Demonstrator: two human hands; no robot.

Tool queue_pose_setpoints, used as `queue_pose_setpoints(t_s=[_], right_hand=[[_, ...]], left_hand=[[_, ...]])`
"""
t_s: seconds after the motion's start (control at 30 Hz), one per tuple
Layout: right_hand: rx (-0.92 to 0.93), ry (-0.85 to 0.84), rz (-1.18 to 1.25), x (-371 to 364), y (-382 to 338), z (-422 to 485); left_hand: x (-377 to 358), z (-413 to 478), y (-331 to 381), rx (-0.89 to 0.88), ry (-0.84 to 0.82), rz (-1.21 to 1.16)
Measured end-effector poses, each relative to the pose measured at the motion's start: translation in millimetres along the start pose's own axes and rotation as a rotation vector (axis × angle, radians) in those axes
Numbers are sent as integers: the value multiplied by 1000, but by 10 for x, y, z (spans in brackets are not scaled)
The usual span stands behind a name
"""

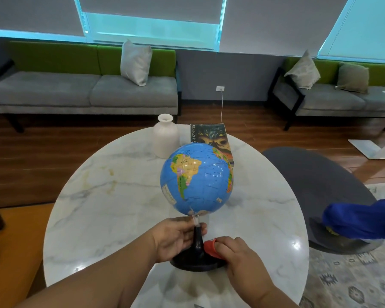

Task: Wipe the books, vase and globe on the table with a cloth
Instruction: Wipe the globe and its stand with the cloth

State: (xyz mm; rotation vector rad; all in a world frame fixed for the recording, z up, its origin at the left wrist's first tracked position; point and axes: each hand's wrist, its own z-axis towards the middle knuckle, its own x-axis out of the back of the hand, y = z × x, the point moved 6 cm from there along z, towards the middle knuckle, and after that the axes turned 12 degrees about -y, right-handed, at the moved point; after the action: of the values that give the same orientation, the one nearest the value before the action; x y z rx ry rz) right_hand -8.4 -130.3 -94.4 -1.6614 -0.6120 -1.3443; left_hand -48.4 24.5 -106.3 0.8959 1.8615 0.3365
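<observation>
A blue globe [197, 180] on a black stand [197, 262] rises from the near middle of a round marble table [111, 196]. My left hand [176, 237] grips the stand's thin stem just under the ball. My right hand [238, 252] holds a bunched red cloth [210, 247] and presses it against the foot of the stand on its right side. Behind the globe, a white ceramic vase [165, 136] stands upright at the far edge, with a dark-covered book [211, 136] lying flat to its right, partly hidden by the globe.
A dark grey chair [316, 187] sits right of the table with something blue [362, 218] on it. Grey and green sofas [82, 90] with cushions line the far wall. A patterned rug [353, 278] covers the floor at lower right.
</observation>
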Motion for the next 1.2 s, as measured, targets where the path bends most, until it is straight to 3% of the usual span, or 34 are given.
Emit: queue_pose_setpoints(t_s=[0.27, 0.63, 0.8, 0.9, 1.0, 1.2], right_hand=[[17, 22, 3, 72, -42, 59], [29, -96, 17, 112, -141, 249], [58, -222, 245, 414, -83, 256], [-25, -72, 318, 823, -27, 309], [86, 110, 203, 1208, -292, 460], [195, 50, 3, 1284, -648, 658]], left_hand=[[56, -49, 4, -1, -21, -135], [90, -157, 83, -31, -44, -220], [79, -216, 209, -35, -34, -205], [95, -233, 286, -50, -13, -206], [35, -226, 324, -37, -25, -194], [-137, -245, 332, -21, -71, -201]])
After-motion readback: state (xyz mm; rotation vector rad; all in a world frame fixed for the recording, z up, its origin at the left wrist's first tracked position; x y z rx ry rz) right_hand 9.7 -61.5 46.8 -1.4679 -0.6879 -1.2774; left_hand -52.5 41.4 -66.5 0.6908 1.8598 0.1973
